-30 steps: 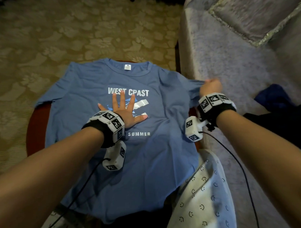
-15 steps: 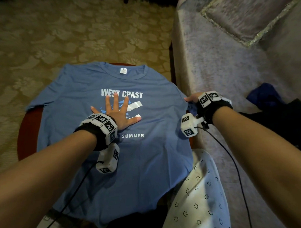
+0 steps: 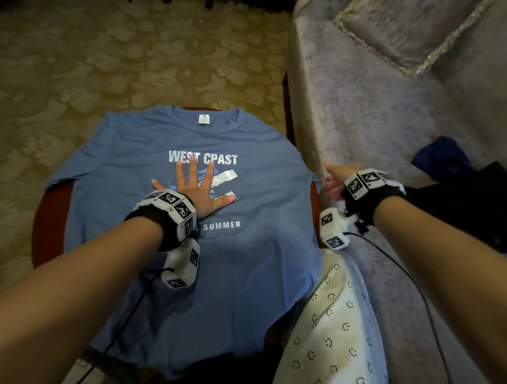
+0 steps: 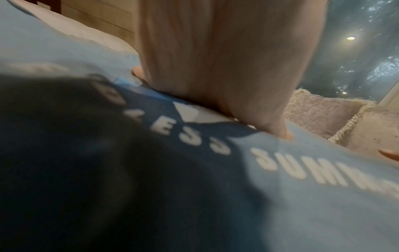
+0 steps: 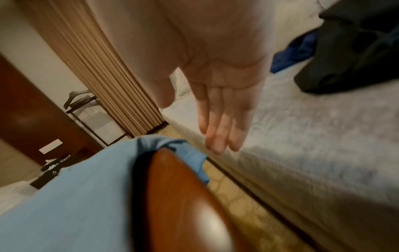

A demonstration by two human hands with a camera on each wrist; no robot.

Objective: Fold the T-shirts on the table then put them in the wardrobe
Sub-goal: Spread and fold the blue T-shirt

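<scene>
A light blue T-shirt (image 3: pixel 249 263) with white "WEST COAST" and "SUMMER" print lies face up over a round reddish-brown table (image 3: pixel 50 210). My left hand (image 3: pixel 196 188) lies flat on the chest print with fingers spread, pressing the cloth; the left wrist view shows its palm (image 4: pixel 226 68) on the print. My right hand (image 3: pixel 332 179) hovers with straight fingers off the table's right edge, holding nothing. In the right wrist view its fingers (image 5: pixel 218 133) hang above the shirt's right sleeve (image 5: pixel 192 153), which droops over the table rim (image 5: pixel 183 196).
A bed with a grey fuzzy cover (image 3: pixel 373 107) runs along the right, close to the table. On it lie a dark blue garment (image 3: pixel 440 156) and a black one (image 3: pixel 471 204). Patterned beige carpet (image 3: pixel 112 61) surrounds the table. My lap in smiley-print fabric (image 3: pixel 332 332) is at the front.
My right hand has let go of the right sleeve, which now hangs over the table edge, and has opened beside it. The left hand stays pressed on the print.
</scene>
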